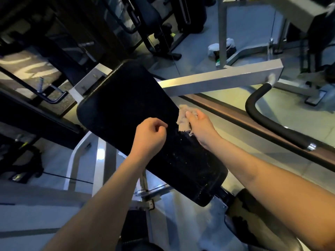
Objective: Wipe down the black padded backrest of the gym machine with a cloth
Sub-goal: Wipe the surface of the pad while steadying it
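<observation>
Black padded backrest (130, 113), centre of view, slanting from 11 o'clock to 5 o'clock, with pale specks on its lower half. Cloth (183, 118) at its 3 o'clock edge, bunched in the right hand's (201, 125) grip. Left hand (150, 135) over the pad, fingers curled, holding nothing. Grey bar (223, 80) at 1 o'clock.

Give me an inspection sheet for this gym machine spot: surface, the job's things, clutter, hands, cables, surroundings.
Surface: black backrest, tilted; the upper part is plain dark, with pale specks on the lower part.
Job's things: cloth, bunched at the backrest's right edge.
Clutter: white bundle on the floor behind the grey post.
Hands: right hand grips the cloth; left hand is over the backrest, fingers curled, holding nothing that can be seen.
Cables: thin black cable running low on the left.
Surroundings: grey steel beam, curved black handle, other machines behind.
</observation>
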### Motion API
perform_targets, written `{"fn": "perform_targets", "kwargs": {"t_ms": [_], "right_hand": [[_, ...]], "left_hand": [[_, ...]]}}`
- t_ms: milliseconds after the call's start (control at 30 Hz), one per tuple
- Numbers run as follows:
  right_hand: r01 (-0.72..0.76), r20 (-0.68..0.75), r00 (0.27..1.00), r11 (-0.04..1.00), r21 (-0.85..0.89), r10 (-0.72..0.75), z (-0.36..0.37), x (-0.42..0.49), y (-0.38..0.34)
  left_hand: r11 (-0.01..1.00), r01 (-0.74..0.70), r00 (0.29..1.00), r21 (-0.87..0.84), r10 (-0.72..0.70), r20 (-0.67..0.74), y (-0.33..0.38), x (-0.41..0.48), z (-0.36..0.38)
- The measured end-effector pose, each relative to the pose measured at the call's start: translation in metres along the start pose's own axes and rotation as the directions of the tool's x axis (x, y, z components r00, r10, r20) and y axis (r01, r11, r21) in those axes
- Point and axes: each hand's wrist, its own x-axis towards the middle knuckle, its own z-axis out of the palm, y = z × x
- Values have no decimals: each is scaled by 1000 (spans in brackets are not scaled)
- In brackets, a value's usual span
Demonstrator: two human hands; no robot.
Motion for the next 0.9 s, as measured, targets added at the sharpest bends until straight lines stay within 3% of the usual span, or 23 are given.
{"fn": "perform_targets", "kwargs": {"t_ms": [100,200,267,333,400,433,567,700,800,900], "right_hand": [[154,-14,988,988,-5,-154,5,39,-45],[275,12,961,944,-182,-277,21,77,-67],[326,142,944,907,-267,-298,34,85,-67],[285,294,935,916,-283,-199,41,81,-57],[233,323,938,919,-318,-126,42,88,-34],[219,302,946,916,-335,-116,43,95,-23],[144,238,967,963,-228,-88,57,121,-34],[288,247,934,953,-95,-258,79,130,-93],[330,251,923,936,-126,-291,79,132,-94],[270,204,952,942,-200,-229,56,122,-54]], "left_hand": [[941,-176,964,288,224,-143,9,45,-35],[870,-213,887,445,364,-286,21,83,-63],[799,-176,847,576,421,-325,26,105,-73],[779,-21,907,626,279,-317,22,121,-73],[763,117,952,636,98,-291,11,130,-66],[752,130,956,646,79,-284,4,132,-61],[717,106,942,689,150,-301,-4,135,-53],[705,125,941,699,139,-308,-4,137,-52],[696,127,939,706,146,-312,-6,138,-51],[680,130,934,722,161,-319,-7,138,-50]]}}
